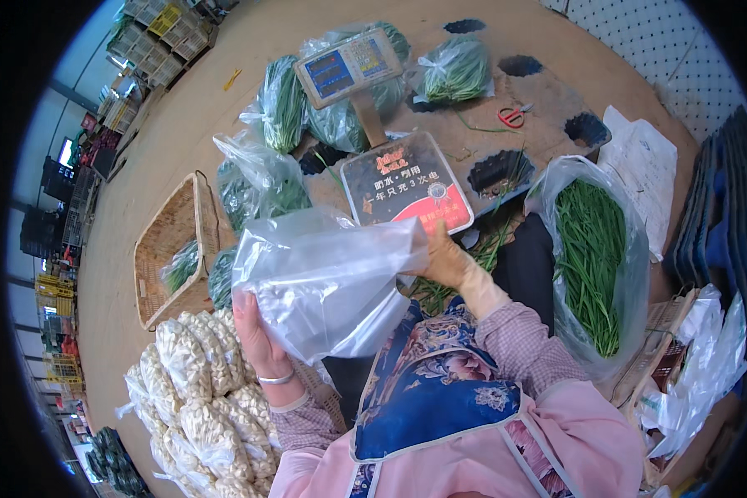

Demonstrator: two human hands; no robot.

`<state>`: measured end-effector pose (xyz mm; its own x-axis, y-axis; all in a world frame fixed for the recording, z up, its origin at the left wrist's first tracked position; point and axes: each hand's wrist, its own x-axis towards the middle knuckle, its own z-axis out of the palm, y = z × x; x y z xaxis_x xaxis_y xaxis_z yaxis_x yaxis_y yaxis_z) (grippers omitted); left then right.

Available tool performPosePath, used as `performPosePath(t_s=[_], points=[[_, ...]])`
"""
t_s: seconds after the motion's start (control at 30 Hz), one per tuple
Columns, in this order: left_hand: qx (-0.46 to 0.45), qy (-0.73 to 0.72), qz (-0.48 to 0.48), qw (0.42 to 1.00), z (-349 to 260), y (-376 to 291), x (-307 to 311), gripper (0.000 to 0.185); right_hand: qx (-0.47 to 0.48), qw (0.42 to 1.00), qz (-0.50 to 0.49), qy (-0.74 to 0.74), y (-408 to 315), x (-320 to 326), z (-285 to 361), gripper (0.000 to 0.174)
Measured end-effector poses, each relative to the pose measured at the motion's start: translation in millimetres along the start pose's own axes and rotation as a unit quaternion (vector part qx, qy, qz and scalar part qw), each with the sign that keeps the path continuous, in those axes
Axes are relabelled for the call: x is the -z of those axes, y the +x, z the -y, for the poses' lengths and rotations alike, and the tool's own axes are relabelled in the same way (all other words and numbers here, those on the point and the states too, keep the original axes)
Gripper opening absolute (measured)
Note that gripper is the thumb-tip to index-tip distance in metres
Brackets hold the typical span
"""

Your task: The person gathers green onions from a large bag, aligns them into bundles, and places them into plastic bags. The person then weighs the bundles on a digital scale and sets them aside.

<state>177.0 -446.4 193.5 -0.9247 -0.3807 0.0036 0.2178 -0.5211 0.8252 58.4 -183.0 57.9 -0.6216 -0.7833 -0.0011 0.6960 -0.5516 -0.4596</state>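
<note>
A clear plastic bag is spread between my two hands above my lap, and I make out nothing inside it. At its left side, my left hand, with a silver bangle on the wrist, holds the plastic. My right hand, in what looks like a thin stained glove, grips the bag's right end. Just beyond the bag stands an electronic scale with a printed weighing plate and a tilted display. To my right, a large open plastic bag holds loose long green leaves, probably garlic chives.
Bagged greens and red-handled scissors lie on a worn pallet with deep holes. More bagged greens sit beside the scale. On the left are a plastic crate and stacked bags of pale cloves or bulbs.
</note>
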Motion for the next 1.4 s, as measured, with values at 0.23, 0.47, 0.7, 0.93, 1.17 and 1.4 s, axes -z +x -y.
performPosePath(t_s=[0.23, 0.47, 0.7, 0.93, 1.17, 1.4], points=[[-0.027, 0.106, -0.026, 0.994, 22, -4, -3, 0.022, -0.103, 0.946, -0.069, -0.300, -30, -16, 36, 0.075], [-0.055, 0.191, -0.019, 0.980, 25, -5, 8, 0.019, -0.149, 0.769, -0.174, -0.597, -38, -37, 68, 0.054], [-0.281, 0.606, -0.069, 0.741, 58, 0, -19, 0.026, 0.087, 0.747, -0.361, -0.552, -43, -37, 68, 0.034], [0.076, 0.264, 0.199, 0.941, 157, 3, -68, 0.015, 0.188, 0.857, -0.246, -0.411, -48, -95, 12, 0.022], [0.164, -0.289, 0.191, 0.924, 38, 10, -78, 0.006, 0.023, 0.616, -0.496, -0.612, -78, 66, 85, 0.022], [-0.198, 0.619, 0.185, 0.737, 57, 26, 30, 0.043, 0.235, 0.828, -0.462, -0.215, -120, 67, 187, 0.030]])
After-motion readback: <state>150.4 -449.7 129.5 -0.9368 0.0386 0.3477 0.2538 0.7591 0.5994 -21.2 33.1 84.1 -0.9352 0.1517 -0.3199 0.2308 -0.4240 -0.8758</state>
